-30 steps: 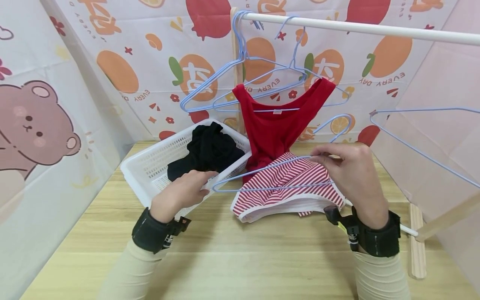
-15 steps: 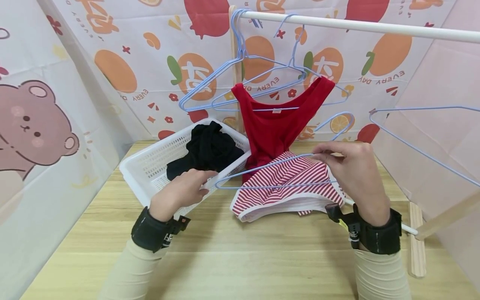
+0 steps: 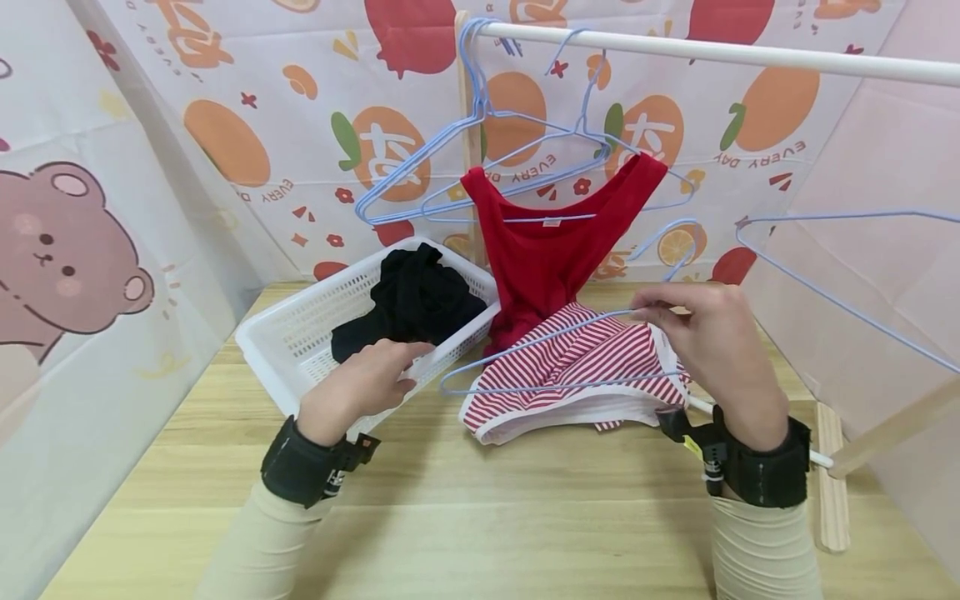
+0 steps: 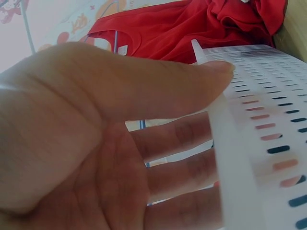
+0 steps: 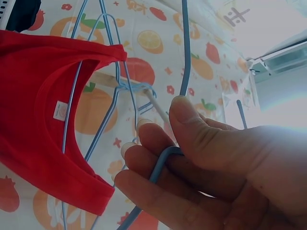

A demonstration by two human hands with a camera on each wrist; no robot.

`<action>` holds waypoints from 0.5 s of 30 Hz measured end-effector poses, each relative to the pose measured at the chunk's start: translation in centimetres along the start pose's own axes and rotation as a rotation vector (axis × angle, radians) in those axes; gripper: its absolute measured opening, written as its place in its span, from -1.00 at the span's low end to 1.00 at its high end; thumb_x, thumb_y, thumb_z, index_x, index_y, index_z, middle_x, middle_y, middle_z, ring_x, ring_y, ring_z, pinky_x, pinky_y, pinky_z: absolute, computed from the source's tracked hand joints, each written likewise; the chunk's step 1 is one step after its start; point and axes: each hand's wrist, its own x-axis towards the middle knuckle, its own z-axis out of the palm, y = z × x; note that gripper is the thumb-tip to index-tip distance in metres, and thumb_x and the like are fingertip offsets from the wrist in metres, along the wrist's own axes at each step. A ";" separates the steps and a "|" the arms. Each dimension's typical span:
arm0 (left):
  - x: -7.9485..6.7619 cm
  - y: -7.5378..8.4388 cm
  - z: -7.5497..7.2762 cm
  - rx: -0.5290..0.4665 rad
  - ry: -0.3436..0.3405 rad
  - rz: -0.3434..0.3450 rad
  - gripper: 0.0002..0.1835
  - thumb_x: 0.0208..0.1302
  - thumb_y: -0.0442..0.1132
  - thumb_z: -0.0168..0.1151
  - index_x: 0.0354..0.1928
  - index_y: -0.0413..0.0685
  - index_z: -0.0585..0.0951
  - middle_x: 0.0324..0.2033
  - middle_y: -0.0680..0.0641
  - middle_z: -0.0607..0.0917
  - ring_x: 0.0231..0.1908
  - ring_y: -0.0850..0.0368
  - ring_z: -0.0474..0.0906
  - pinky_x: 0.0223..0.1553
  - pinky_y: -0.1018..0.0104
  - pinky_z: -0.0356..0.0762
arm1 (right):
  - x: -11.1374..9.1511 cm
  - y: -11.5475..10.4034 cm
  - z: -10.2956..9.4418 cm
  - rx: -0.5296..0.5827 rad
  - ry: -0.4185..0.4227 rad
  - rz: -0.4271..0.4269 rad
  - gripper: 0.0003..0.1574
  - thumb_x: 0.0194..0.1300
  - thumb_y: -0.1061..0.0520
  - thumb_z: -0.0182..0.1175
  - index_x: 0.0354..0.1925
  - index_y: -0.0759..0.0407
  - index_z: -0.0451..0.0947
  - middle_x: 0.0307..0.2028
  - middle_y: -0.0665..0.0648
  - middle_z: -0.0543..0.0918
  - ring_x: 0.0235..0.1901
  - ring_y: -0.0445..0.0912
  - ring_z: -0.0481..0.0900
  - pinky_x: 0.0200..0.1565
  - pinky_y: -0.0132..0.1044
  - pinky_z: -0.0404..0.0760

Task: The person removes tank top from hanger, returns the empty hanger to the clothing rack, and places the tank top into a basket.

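Observation:
My left hand grips the near rim of a white slotted plastic basket, thumb outside and fingers inside. A bundled black cloth lies in the basket. In my right hand a thin blue clothes hanger is pinched near its neck. It tilts in the air with one end to the left and its hook rising behind my hand. Beyond it, a red sleeveless top hangs on another blue hanger. A red-and-white striped garment with white trim lies below the top; whether they join cannot be seen.
A white rod crosses overhead on a wooden post. Several bare blue hangers hang at its left end. One more hanger juts in from the right. The rack's wooden foot rests on the table.
My right hand has shifted slightly right with the hanger, and the hanger's left end has swung a little right. My left hand stays on the basket rim.

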 end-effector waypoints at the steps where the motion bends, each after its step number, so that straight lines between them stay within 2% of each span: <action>1: 0.0 0.0 0.0 0.002 0.003 0.002 -0.46 0.31 -0.40 0.36 0.33 -0.12 0.57 0.04 -0.22 0.75 -0.06 -0.06 0.68 -0.02 -0.01 0.70 | 0.0 0.1 -0.1 -0.004 -0.001 0.005 -0.77 0.08 0.45 0.47 -0.23 0.32 0.79 -0.37 0.26 0.80 -0.37 0.08 0.75 -0.17 -0.87 0.35; 5: 0.0 0.0 0.0 0.008 0.007 0.008 -0.47 0.30 -0.40 0.37 0.32 -0.13 0.57 0.04 -0.22 0.75 -0.08 -0.05 0.68 -0.02 -0.01 0.70 | 0.0 0.3 -0.2 -0.012 -0.007 0.029 -0.75 0.10 0.44 0.46 -0.19 0.32 0.79 -0.34 0.28 0.80 -0.33 0.11 0.75 -0.15 -0.88 0.33; 15: -0.2 0.1 -0.1 -0.003 0.008 0.027 -0.46 0.29 -0.40 0.38 0.32 -0.13 0.58 0.02 -0.21 0.76 -0.09 -0.04 0.69 -0.02 -0.01 0.69 | 0.3 1.4 -0.6 -0.030 0.006 0.042 -0.77 0.10 0.38 0.49 -0.20 0.28 0.80 -0.34 0.26 0.81 -0.33 -0.01 0.67 -0.16 -0.87 0.33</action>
